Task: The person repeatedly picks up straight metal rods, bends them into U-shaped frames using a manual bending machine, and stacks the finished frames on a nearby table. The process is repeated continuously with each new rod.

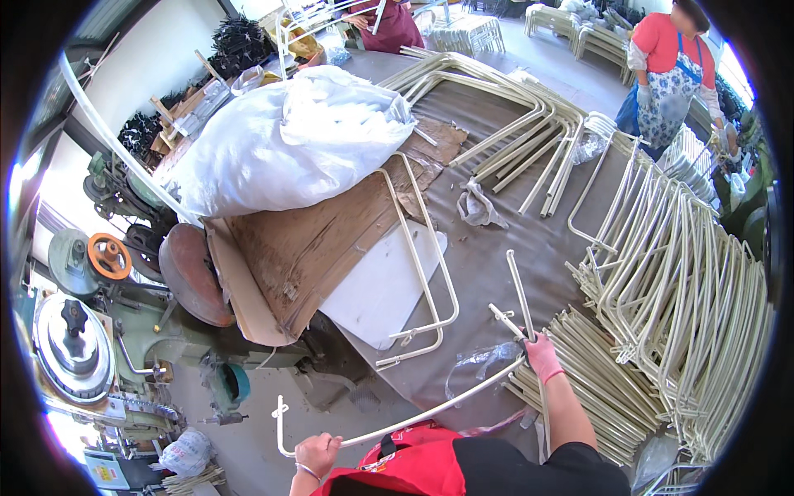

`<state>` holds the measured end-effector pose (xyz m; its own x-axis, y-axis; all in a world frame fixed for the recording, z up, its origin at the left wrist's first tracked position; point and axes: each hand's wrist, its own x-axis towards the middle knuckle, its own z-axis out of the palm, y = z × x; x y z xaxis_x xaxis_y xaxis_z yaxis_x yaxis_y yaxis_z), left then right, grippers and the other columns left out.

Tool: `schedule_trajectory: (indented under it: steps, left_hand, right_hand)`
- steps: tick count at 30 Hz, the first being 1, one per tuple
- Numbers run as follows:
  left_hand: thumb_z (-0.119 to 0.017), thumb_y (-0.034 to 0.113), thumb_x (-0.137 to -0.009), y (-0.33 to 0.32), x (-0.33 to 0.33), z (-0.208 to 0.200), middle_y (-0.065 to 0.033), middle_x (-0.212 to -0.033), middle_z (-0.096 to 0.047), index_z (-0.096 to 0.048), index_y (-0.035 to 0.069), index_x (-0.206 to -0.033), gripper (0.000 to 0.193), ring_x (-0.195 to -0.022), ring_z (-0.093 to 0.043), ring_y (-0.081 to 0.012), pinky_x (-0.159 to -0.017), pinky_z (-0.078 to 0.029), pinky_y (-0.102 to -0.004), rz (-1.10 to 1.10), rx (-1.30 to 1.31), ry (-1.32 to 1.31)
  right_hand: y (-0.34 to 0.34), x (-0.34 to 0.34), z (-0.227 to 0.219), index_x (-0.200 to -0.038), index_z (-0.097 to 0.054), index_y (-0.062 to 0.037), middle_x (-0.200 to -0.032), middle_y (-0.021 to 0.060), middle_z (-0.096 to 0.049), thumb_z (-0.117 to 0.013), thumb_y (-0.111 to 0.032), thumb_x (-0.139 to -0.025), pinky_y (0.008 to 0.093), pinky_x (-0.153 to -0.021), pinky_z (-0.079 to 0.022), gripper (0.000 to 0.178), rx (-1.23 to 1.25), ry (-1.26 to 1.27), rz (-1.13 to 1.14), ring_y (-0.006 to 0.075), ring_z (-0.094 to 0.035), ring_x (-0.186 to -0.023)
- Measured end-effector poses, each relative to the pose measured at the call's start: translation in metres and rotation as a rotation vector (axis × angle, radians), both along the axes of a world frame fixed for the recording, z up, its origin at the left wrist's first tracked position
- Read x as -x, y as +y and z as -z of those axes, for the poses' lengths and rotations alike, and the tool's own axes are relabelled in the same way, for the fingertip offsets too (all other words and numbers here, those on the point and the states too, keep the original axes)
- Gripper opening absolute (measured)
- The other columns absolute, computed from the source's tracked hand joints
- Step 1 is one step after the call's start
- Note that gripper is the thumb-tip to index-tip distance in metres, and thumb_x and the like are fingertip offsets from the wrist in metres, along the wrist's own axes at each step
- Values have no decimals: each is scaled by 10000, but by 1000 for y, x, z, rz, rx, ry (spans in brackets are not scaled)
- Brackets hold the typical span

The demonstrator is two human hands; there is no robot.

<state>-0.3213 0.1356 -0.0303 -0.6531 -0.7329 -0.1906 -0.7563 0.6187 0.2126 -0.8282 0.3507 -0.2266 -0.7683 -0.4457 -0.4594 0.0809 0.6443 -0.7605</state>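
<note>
In front of my body is a cream bent metal tube frame (430,411). My left hand (318,453), bare with a band at the wrist, is closed around its long bar near the left bend. My right hand (543,357), in a pink glove, is closed on cream tubing by the frame's right end, where several tubes cross. Whether these are one frame or two I cannot tell. Just beyond, two bent tube frames (451,289) lie partly over a white board (389,281). Clear plastic film (484,364) lies beside my right hand.
Straight cream tubes (595,380) and a large stack of bent frames (686,289) fill the right side. More bent tubes (488,74) lie at the far side. A white plastic sack (289,149) rests on cardboard (306,240). Machinery (74,339) stands left. Two people work beyond the table.
</note>
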Motion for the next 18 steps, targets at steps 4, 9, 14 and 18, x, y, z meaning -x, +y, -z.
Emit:
schedule_trajectory:
  steps: [4,9,14,18]
  left_hand:
    - [-618,354,-899,-7,19,-14,-91,-537,-522,-531,104,-609,392,-537,-558,-301,-509,-437,-447,14,139,19]
    - [-621,308,-903,-9,29,-18,-106,-526,-504,-513,98,-596,387,-511,-546,-316,-482,-428,-449,40,159,5]
    - [-628,280,-900,-6,33,-18,-120,-530,-505,-513,95,-596,374,-501,-544,-327,-473,-428,-448,63,197,16]
    - [-634,276,-894,3,38,-24,-124,-535,-509,-514,95,-599,367,-500,-544,-328,-475,-429,-450,45,202,21]
  right_hand:
    - [-1,7,3,-1192,-700,-151,-816,172,-692,-612,-148,-882,363,-704,-501,322,51,-69,6,237,-646,-736]
    - [-2,10,-3,-1207,-692,-139,-759,125,-665,-612,-140,-893,336,-660,-474,324,85,-107,13,171,-586,-691]
    - [3,13,16,-1211,-688,-129,-779,106,-641,-611,-128,-904,326,-658,-464,316,158,-206,71,146,-557,-701]
    - [1,17,8,-1206,-687,-83,-784,40,-619,-613,-80,-896,283,-637,-444,319,207,-328,139,88,-506,-705]
